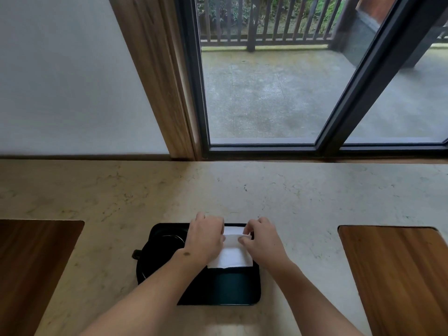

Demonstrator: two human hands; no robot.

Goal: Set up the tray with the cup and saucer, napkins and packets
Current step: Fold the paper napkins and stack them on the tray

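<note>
A black rectangular tray (232, 291) lies on the marble counter near the front edge. On its left part stands a black cup on a black saucer (161, 248), its handle sticking out to the left. A white napkin (231, 257) lies over the tray's right part, its far end folded up. My left hand (206, 236) pinches the fold from the left. My right hand (260, 240) pinches it from the right. My left forearm hides part of the tray and saucer. No packets are visible.
The beige marble counter (242, 190) runs back to a wall and a glass sliding door. Wooden inlay panels sit at the left (31, 270) and right (397, 277) of the tray.
</note>
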